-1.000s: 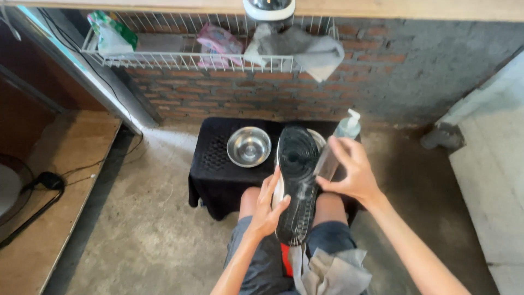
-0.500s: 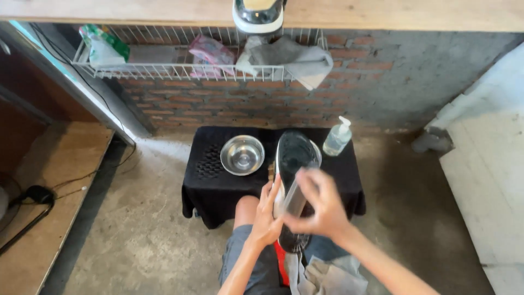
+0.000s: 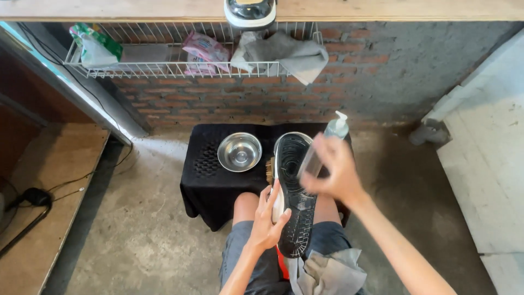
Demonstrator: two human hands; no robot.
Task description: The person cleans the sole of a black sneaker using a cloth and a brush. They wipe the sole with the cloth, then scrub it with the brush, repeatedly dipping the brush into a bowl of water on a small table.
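Note:
A shoe with a black ridged sole and white edge rests on my lap, sole facing up, toe pointing away. My left hand grips its left side near the middle. My right hand hovers over the right edge of the sole, closed on a small grey object that is too blurred to identify. Behind my right hand a clear pump bottle stands on a low table draped in black cloth. A steel bowl sits on that table, left of the shoe's toe.
A brush lies between bowl and shoe. A grey rag lies on my lap. A wire shelf on the brick wall holds packets and a grey cloth. A wooden platform is at left, a white slab at right.
My right hand has left the pump bottle and come down over the shoe's sole with a small grey object. The view has tilted up a little.

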